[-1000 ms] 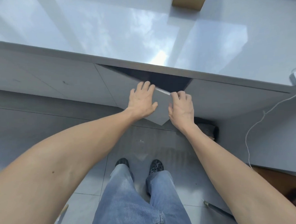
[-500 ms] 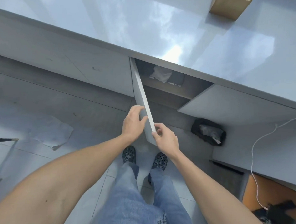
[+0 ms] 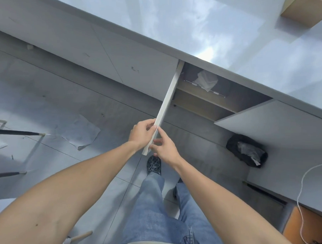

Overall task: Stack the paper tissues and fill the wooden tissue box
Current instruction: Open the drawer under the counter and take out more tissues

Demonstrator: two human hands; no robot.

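Note:
A grey cabinet door (image 3: 167,101) under the counter stands swung wide, seen edge-on. My left hand (image 3: 142,134) grips its free edge from the left. My right hand (image 3: 164,148) touches the same edge from the right, fingers partly spread. Inside the cabinet, white paper tissues (image 3: 206,80) lie on the upper wooden shelf (image 3: 201,98). The wooden tissue box (image 3: 306,9) sits on the glossy counter (image 3: 208,29) at the top right, partly cut off by the frame.
A second cabinet door (image 3: 277,125) hangs ajar on the right. A black bag (image 3: 247,151) lies on the floor below it. A white cable (image 3: 301,190) hangs at right. Crumpled paper (image 3: 80,132) and chair legs (image 3: 16,134) are on the left. My legs stand below the door.
The cabinet door went from nearly shut to swung fully outward, exposing the shelf and tissues. Both hands followed its edge toward me. The view shifted left and tilted.

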